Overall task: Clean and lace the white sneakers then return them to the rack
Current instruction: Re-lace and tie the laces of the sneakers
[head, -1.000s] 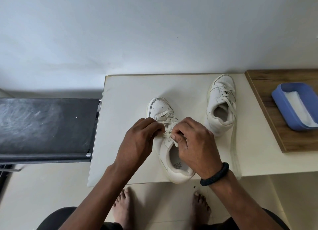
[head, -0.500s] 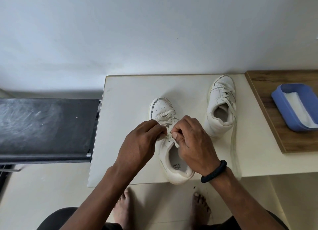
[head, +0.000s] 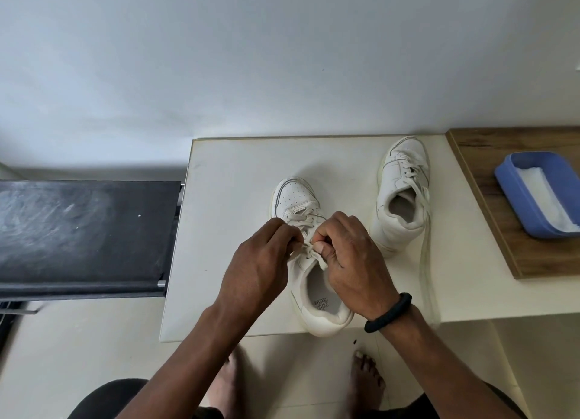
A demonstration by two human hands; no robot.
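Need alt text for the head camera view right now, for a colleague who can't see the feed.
Both hands, left hand and right hand, pinch the lace of the near sneaker on a white table. The second sneaker stands to the right, its laces trailing to the table's front edge. A blue tub sits on a wooden board at far right.

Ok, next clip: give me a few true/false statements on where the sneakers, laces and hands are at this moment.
1. Both hands, left hand and right hand, pinch the lace of the near sneaker. True.
2. The far sneaker lies on its side. False: it stands upright on the white table.
3. The far sneaker's loose lace trails toward the table's near edge. True.
4. The blue tray sits on the white table. False: it rests on the wooden board.
5. The black wristband is on the left wrist. False: the right.
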